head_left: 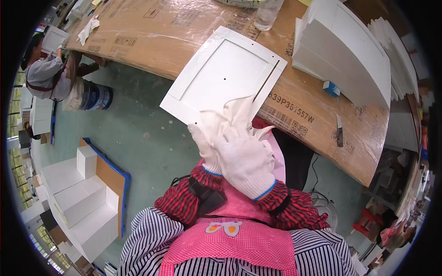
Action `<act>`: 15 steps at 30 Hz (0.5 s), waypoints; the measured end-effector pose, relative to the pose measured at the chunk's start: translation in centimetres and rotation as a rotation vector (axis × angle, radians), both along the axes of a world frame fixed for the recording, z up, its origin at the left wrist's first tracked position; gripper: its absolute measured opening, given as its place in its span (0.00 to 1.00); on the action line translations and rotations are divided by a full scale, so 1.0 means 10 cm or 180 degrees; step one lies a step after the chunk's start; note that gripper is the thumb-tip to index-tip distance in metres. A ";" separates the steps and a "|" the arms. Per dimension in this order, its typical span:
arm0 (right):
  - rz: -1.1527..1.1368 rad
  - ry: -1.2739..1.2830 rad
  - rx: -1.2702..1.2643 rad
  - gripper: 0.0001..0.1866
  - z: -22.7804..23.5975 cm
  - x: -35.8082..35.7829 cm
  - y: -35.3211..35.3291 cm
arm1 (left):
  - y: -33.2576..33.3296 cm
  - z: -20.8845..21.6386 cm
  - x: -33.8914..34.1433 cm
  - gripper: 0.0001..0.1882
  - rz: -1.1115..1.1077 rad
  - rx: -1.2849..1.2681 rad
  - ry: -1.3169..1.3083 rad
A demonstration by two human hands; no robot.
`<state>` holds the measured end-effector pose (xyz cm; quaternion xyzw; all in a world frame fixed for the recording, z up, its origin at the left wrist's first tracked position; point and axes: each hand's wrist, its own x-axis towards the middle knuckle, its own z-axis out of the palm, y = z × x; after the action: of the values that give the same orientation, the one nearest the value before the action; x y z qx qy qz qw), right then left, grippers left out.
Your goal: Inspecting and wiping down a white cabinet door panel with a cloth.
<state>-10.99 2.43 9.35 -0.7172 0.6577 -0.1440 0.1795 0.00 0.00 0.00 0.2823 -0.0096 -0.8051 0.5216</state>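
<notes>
Both hands wear white knitted gloves and meet in front of my apron, at the near edge of a white framed panel [207, 69]. Between them is a bunched cream cloth [237, 112], its folds lying over the panel's near corner. My left hand [206, 149] is closed on the cloth, partly hidden behind the right. Across it lies my right hand [246, 158], back upward, its bent fingers gathered on the same cloth. The panel has a recessed middle, several small dark holes and a dark slot along its right side.
A cardboard-covered table [179, 37] bears stacked white panels [343, 50], a small blue box [331, 89], a knife-like tool [340, 131] and a clear container [268, 16]. White boxes [87, 198] stand on a pallet at left. Another person [46, 73] sits at the far left.
</notes>
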 end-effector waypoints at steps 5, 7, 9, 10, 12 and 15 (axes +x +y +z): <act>-0.0198 0.0461 -0.0808 0.06 -0.34 -0.54 -0.65 | -0.04 0.17 -0.07 0.50 0.0420 0.0181 -0.0130; -0.0545 0.0673 -0.0674 0.08 -0.33 -0.66 -0.85 | -0.09 0.09 -0.06 0.49 0.0549 0.0316 -0.0029; -0.0085 0.1246 -0.0086 0.10 -0.25 -0.42 -0.72 | -0.13 0.04 -0.04 0.49 0.0634 0.0168 0.0185; 0.0132 0.1932 -0.0234 0.10 0.01 -0.06 -0.67 | -0.13 -0.08 0.00 0.49 0.0686 0.0196 0.0190; 0.0375 0.1085 0.0247 0.08 0.00 0.05 -0.55 | -0.12 -0.17 0.10 0.50 0.0365 0.0090 0.0523; 0.0245 0.0173 0.0016 0.07 -0.20 -0.14 -0.68 | -0.19 0.00 0.02 0.51 0.0459 0.0341 -0.0053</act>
<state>-12.40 -4.34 7.35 -0.7452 0.6347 -0.1157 0.1688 0.15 -1.86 0.03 0.3165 0.0496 -0.7624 0.5623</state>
